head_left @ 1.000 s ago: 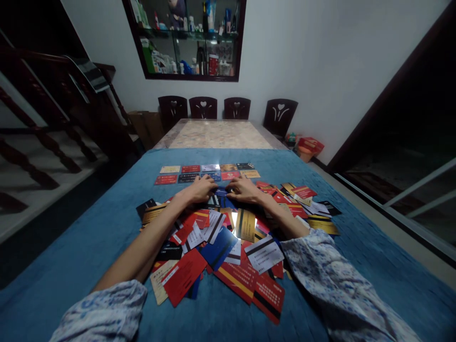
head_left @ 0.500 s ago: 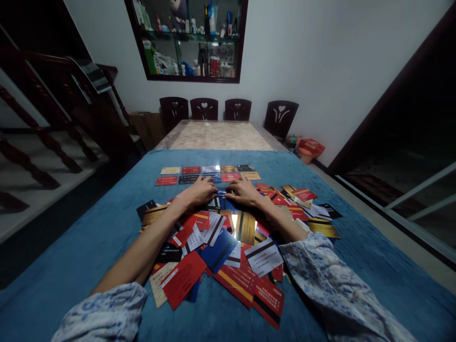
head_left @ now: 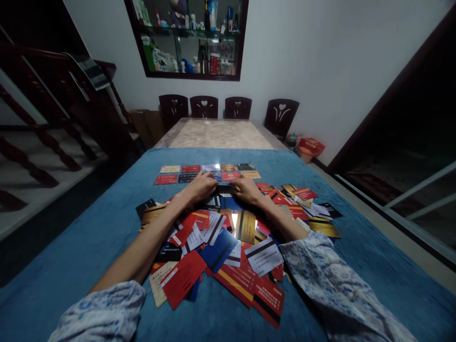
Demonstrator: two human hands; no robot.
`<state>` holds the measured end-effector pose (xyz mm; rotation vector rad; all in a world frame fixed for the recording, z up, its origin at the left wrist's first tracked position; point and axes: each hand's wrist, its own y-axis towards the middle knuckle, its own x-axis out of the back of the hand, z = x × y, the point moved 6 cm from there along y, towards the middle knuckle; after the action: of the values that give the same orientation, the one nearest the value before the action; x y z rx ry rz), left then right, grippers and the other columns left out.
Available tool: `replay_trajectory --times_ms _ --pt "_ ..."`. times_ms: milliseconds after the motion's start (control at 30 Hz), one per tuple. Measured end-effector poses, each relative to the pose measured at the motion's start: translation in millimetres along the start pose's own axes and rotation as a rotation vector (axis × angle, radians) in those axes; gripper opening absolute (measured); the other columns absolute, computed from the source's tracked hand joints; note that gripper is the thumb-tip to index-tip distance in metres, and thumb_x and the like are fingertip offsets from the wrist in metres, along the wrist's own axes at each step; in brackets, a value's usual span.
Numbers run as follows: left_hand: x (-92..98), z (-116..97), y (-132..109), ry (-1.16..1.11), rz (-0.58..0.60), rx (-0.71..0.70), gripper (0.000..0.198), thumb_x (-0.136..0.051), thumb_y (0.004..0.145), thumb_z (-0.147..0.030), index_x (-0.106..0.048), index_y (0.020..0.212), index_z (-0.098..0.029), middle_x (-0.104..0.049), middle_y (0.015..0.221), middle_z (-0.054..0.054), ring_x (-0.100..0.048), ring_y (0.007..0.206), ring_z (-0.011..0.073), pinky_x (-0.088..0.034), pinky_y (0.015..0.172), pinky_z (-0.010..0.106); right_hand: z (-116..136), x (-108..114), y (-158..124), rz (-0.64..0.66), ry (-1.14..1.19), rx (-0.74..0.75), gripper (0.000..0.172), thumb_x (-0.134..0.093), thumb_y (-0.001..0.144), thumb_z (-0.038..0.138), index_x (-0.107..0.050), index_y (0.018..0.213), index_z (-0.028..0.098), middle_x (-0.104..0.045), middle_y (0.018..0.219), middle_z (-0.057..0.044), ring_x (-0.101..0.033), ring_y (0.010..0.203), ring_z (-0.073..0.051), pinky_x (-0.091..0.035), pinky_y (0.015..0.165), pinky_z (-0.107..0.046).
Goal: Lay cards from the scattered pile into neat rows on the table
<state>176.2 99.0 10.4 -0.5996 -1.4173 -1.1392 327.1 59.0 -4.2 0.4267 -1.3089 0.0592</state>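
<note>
From where I stand, a dark card (head_left: 226,189) sits directly between left hand (head_left: 203,187) and right hand (head_left: 246,189), neither one nearer, its long axis roughly parallel to the desk's (head_left: 107,213) far edge. Both grips look pinched narrow on its ends, beyond the loose pile (head_left: 220,249), just short of the card rows (head_left: 210,167). The fingertips are partly hidden; its print I can't make out.

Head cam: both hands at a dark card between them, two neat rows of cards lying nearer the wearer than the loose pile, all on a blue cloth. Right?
One fix: the two neat rows of cards lie beyond the loose pile, farther from the wearer; the head view shows it. Left hand, right hand, dark card and blue cloth stand as stated.
</note>
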Motion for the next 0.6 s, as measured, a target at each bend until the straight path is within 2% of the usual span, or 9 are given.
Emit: replay_trajectory --times_ms 167,333,600 --pt "2.3 3.6 0.0 -0.046 -0.002 0.068 0.029 -0.046 0.090 -0.010 -0.074 0.099 -0.016 -0.071 0.101 0.013 -0.060 0.105 0.0251 -0.046 0.089 0.037 -2.6 3.5 -0.2 -0.057 -0.011 -0.084 0.026 -0.053 0.089 0.020 -0.077 0.101 0.018 -0.072 0.089 -0.011 -0.057 0.093 -0.024 -0.039 0.076 -0.030" --pt "-2.5 8.5 -0.9 -0.117 0.007 0.141 0.038 -0.049 0.084 -0.006 -0.073 0.111 -0.017 -0.071 0.102 0.012 -0.061 0.106 0.0260 -0.049 0.090 0.038 -7.8 -0.4 0.3 -0.101 0.034 -0.090 0.022 -0.054 0.087 0.021 -0.075 0.091 0.018 -0.071 0.086 -0.009 -0.056 0.089 -0.022 -0.038 0.075 -0.029" --pt "-10.7 21.3 -3.3 -0.273 -0.072 0.282 0.032 -0.054 0.084 -0.013 -0.078 0.104 -0.020 -0.071 0.107 0.010 -0.064 0.105 0.0254 -0.049 0.097 0.043 -11.5 -6.0 -0.4 -0.075 0.044 -0.056 0.024 -0.051 0.087 0.023 -0.075 0.086 0.019 -0.074 0.084 -0.008 -0.058 0.087 -0.023 -0.042 0.078 -0.030"
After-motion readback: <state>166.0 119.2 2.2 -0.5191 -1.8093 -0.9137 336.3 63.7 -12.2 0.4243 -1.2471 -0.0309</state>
